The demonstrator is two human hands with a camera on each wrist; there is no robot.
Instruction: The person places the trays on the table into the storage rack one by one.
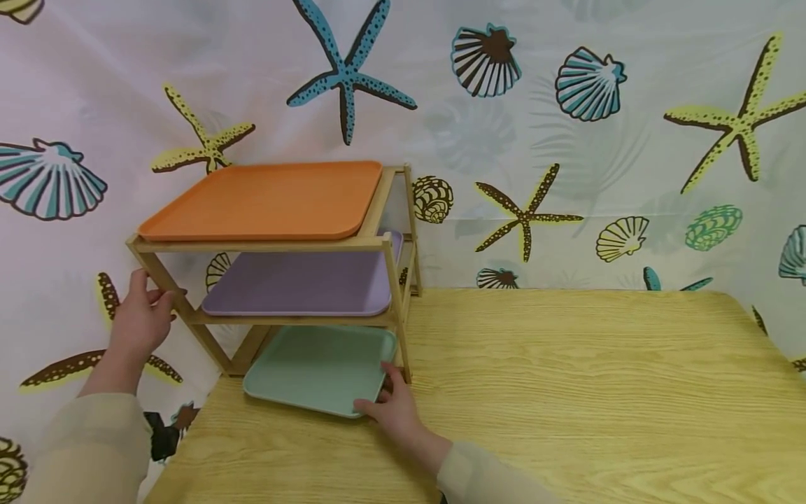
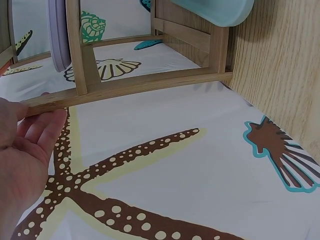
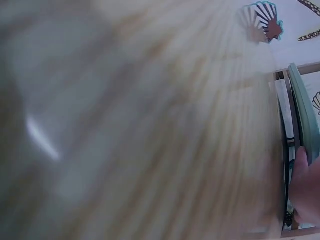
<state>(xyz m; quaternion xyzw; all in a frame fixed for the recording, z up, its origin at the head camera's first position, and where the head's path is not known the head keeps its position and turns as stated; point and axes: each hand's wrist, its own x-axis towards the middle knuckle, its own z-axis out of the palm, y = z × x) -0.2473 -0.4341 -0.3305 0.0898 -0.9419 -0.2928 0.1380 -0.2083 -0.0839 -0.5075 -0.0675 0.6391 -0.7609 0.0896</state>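
A three-level wooden rack (image 1: 371,243) stands at the table's left side. My left hand (image 1: 140,315) grips its left front post, with the thumb on one side and fingers on the other in the left wrist view. A pale green tray (image 1: 321,367) lies at the bottom level, slightly askew, its front part sticking out past the rack. At the tray's right front corner, my right hand (image 1: 397,413) holds the edge between thumb and fingers. An orange tray (image 1: 271,199) sits on the top level and a purple tray (image 1: 302,283) on the middle one.
The wood-grain table (image 1: 567,392) stretches to the right of the rack. Behind and to the left hangs a white cloth (image 1: 441,140) printed with starfish and shells. A small black object (image 1: 162,437) shows beside the left forearm.
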